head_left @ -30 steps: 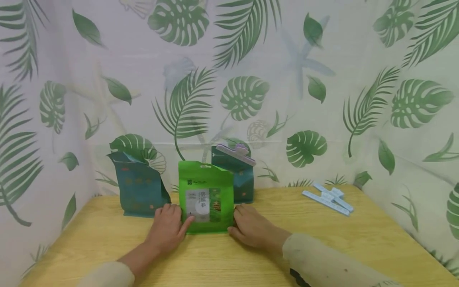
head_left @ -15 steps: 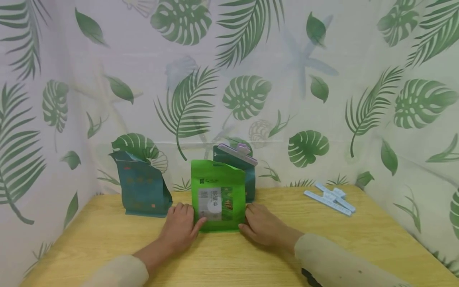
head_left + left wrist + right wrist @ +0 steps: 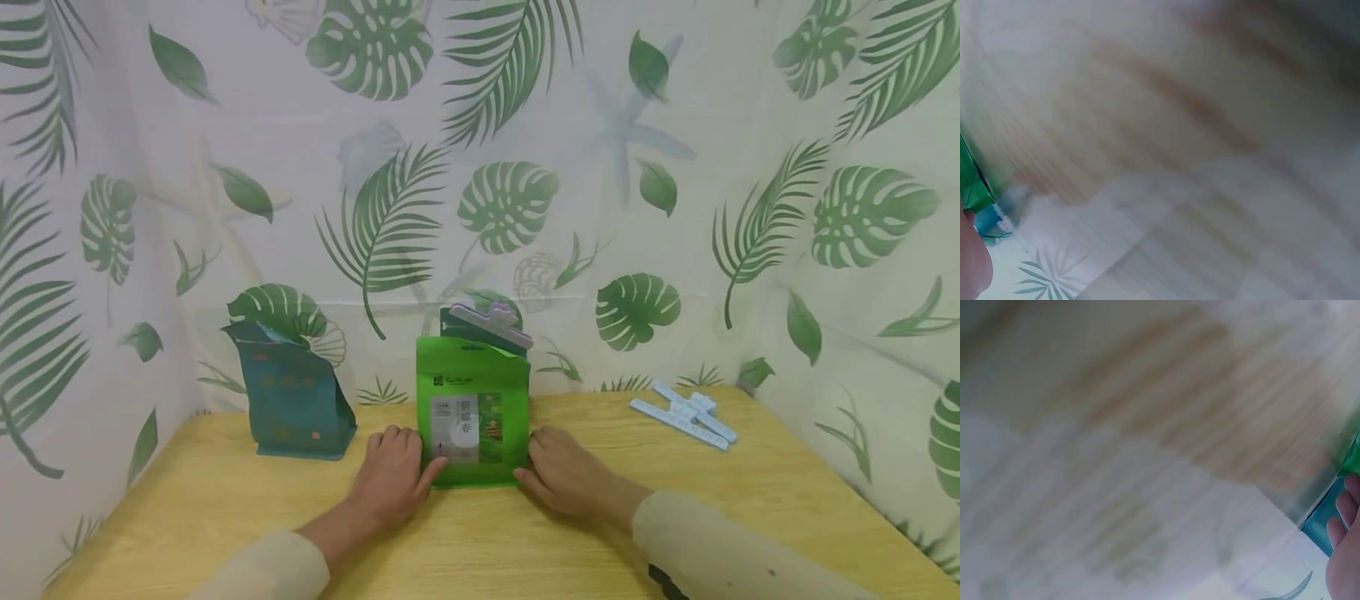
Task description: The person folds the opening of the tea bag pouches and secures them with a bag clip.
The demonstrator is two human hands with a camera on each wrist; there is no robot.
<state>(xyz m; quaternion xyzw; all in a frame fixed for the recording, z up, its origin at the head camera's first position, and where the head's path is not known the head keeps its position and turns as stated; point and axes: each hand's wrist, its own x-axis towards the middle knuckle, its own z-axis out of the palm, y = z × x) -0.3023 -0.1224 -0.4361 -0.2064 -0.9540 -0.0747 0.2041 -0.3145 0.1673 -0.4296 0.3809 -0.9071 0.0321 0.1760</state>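
The green pouch (image 3: 473, 421) stands upright at mid-table, its top unclipped — the left hand (image 3: 394, 477) presses its lower left edge with relaxed fingers, the right hand (image 3: 564, 477) braces the lower right the same way, neither gripping. Directly behind it stands a teal bag (image 3: 480, 327) already sealed with a grey clip (image 3: 491, 323). A second teal bag (image 3: 291, 392) stands open at the left. Spare blue clips (image 3: 686, 414) wait well to the right — sealing looks one done, two left.
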